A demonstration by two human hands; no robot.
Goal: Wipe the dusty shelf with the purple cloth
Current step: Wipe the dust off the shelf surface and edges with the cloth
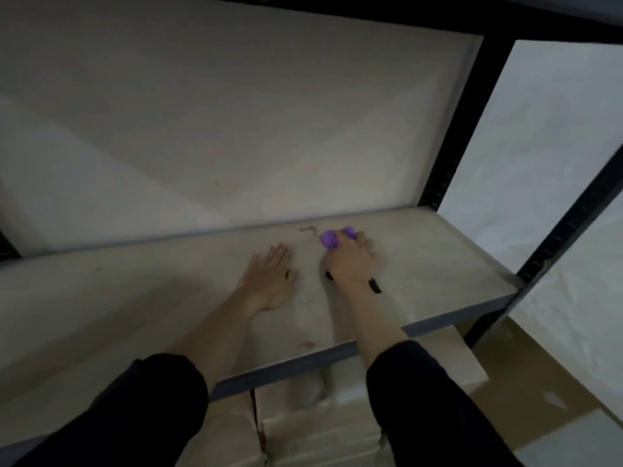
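Purple cloth (332, 238), bunched into a small soft wad, is sitting on the pale beige shelf board (135, 298) near its back edge, right of centre, and is poking out from under the fingertips of the right hand (350, 261). That hand is curling over the wad and gripping it, pressing it down against the board, with the knuckles raised and the wrist angling back toward the camera. A thin black strap or band (374, 285) is showing at the right wrist; what it is cannot be told. Just left of the cloth, a small grey curved smear of dust (308, 229) is lying on the board, close to the back edge.

The left hand (269, 274) is lying flat and relaxed on the board, palm down, fingers stretched out and holding nothing, near the right hand but apart from it. Both forearms are reaching in over the dark grey front edge (286, 365) of the board, and black sleeves (151, 416) are covering the arms nearer the camera.

Behind the board a plain off-white back wall (219, 129) is rising. A black perforated metal upright (451, 156) is standing at the board's right end, with a second black post (566, 230) farther right. Below the front edge, pale cardboard boxes (320, 426) are resting on a lower level.
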